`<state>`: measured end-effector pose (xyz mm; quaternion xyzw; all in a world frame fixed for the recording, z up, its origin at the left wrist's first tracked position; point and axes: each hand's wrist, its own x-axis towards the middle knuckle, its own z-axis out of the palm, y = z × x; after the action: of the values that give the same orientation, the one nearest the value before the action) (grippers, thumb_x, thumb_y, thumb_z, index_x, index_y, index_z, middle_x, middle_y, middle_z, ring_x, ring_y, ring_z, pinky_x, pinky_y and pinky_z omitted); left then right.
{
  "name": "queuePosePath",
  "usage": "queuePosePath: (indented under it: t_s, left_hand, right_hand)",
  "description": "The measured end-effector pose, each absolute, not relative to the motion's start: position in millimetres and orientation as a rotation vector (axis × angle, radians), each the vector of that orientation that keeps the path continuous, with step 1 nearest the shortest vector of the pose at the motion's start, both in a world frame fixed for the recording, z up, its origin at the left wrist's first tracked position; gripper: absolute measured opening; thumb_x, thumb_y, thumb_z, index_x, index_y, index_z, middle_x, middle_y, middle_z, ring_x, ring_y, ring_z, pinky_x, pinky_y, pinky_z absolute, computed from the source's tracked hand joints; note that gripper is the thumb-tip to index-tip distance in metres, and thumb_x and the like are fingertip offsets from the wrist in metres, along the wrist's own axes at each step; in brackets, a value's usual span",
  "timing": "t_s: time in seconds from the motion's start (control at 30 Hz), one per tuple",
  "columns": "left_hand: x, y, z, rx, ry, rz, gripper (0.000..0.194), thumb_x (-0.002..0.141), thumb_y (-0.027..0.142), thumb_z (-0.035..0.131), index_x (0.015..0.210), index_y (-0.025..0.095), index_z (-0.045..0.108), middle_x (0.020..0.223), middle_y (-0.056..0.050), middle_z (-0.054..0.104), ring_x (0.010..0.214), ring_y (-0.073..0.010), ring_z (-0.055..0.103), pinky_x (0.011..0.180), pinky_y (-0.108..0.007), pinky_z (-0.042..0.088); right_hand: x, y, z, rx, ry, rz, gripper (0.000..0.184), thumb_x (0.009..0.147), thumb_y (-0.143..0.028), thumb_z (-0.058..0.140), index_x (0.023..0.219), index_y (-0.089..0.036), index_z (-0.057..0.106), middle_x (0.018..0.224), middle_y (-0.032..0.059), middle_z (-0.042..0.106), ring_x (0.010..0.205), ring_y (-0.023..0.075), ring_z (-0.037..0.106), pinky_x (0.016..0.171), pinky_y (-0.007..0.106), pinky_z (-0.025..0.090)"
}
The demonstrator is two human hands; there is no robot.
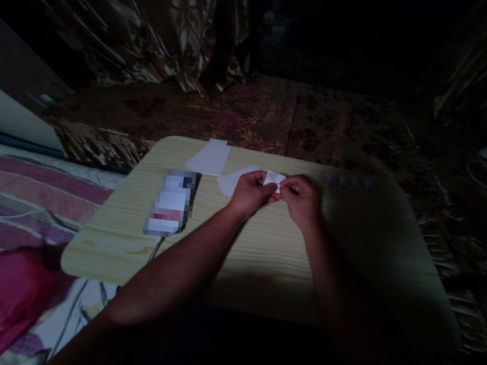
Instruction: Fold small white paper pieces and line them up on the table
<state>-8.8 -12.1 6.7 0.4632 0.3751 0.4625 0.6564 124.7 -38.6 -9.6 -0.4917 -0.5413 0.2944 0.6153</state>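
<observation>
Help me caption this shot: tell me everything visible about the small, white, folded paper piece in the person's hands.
The small, white, roughly square paper piece looks matte, with faint crease lines suggesting folds. It is held above the pale, wood-grained, rounded-corner tabletop. The bare left hand grips it, thumb over its lower part; the bare right hand pinches its right edge. Dim light hides finer detail.

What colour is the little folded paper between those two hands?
The folded paper is white, as the head view shows.

White folded paper point(273, 177), pale wood-grained table point(262, 249), pink-and-purple striped bedding point(39, 197)
</observation>
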Motion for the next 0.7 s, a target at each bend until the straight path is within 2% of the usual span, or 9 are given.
queuePosePath:
  t_s: [0.23, 0.5, 0.7]
  left_hand:
    - [-9.7, -11.7, 9.5, 0.993, 0.816, 1.073, 0.031, 0.061, 0.029, 0.08, 0.08, 0.011, 0.063, 0.061, -0.001, 0.066, 0.052, -0.0128, 0.064, 0.052, -0.023, 0.052]
    - [-10.9, -12.1, 12.6, 0.964, 0.783, 1.034, 0.031, 0.062, 0.031, 0.08, 0.079, 0.011, 0.062, 0.062, -0.003, 0.067, 0.051, -0.0139, 0.065, 0.05, -0.024, 0.052]
    - [-11.2, -9.3, 11.0, 0.926, 0.837, 1.076, 0.034, 0.058, 0.026, 0.082, 0.079, 0.012, 0.06, 0.065, -0.003, 0.067, 0.054, -0.0136, 0.065, 0.051, -0.022, 0.052]
  right_hand:
    - [125.4, -38.4, -9.8, -1.113, -1.296, 0.737, 0.004, 0.073, -0.018, 0.062, 0.074, -0.021, 0.065, 0.083, -0.0001, 0.059, 0.068, 0.0113, 0.059, 0.06, 0.025, 0.05]
    - [123.9, -41.4, -4.6, -1.078, -1.232, 0.908, 0.003, 0.073, -0.022, 0.063, 0.074, -0.02, 0.062, 0.071, -0.0015, 0.062, 0.059, 0.0122, 0.061, 0.055, 0.027, 0.052]
    - [121.4, -44.6, 4.4, -1.097, -1.131, 0.957, 0.011, 0.071, -0.026, 0.064, 0.078, -0.021, 0.057, 0.068, -0.0034, 0.062, 0.055, 0.0106, 0.059, 0.052, 0.025, 0.051]
